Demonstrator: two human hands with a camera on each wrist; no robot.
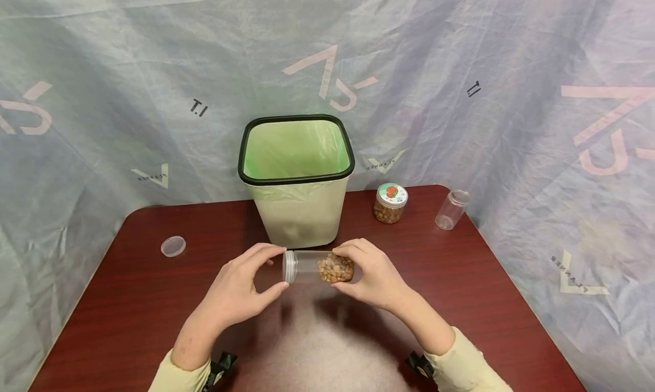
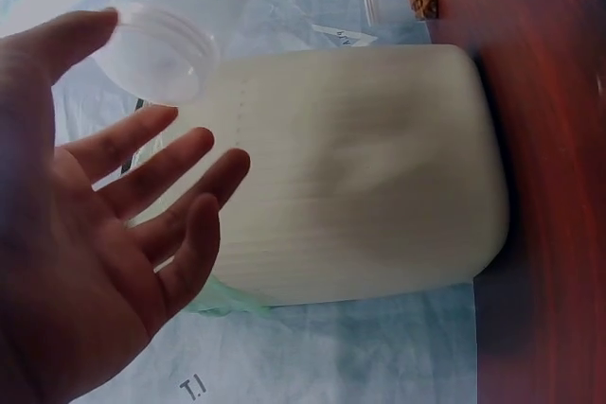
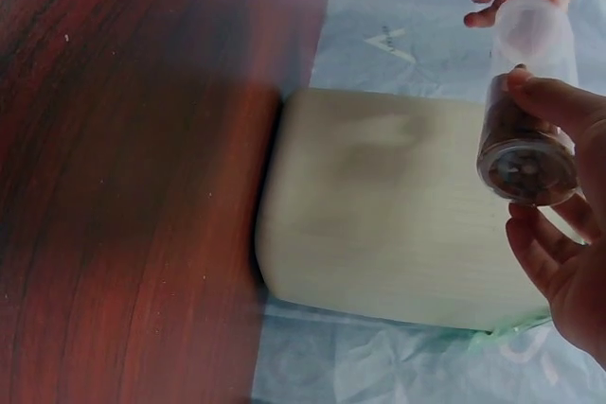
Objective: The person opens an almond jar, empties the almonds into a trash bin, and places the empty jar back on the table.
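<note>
A pale sheet [image 1: 204, 45] printed with letters and pink shapes hangs behind and beside a reddish-brown wood-grain bench [image 1: 97, 324]. At the bench's rear stands a cream waste bin [image 1: 299, 213] with a black rim [image 1: 297, 181] and a pale green plastic liner [image 1: 291, 147].

Just in front of the bin, raised above the bench, a clear cylindrical jar [image 1: 309, 267] lies sideways between a person's two hands. Small brown pieces [image 1: 335, 268] (too small to identify for sure) gather toward its base, while its translucent ribbed cap [image 1: 289, 267] faces the left hand [image 1: 240, 289]. The left thumb and forefinger pinch the cap from opposite sides; the other fingers, seen from the left wrist, are spread apart below it. The right hand [image 1: 376, 273] grips the base end, its thumb on one side and its fingers curled against the other.

Pale yellow sleeves [image 1: 468, 363] cover the forearms, with a black strap [image 1: 217, 372] at the left wrist. On the bench, a round clear lid [image 1: 173, 246] lies left of the bin. To the bin's right stands a squat jar [image 1: 390, 204] of brown pieces under a printed lid, and a clear plastic container [image 1: 452, 210] stands near the rear right corner.
</note>
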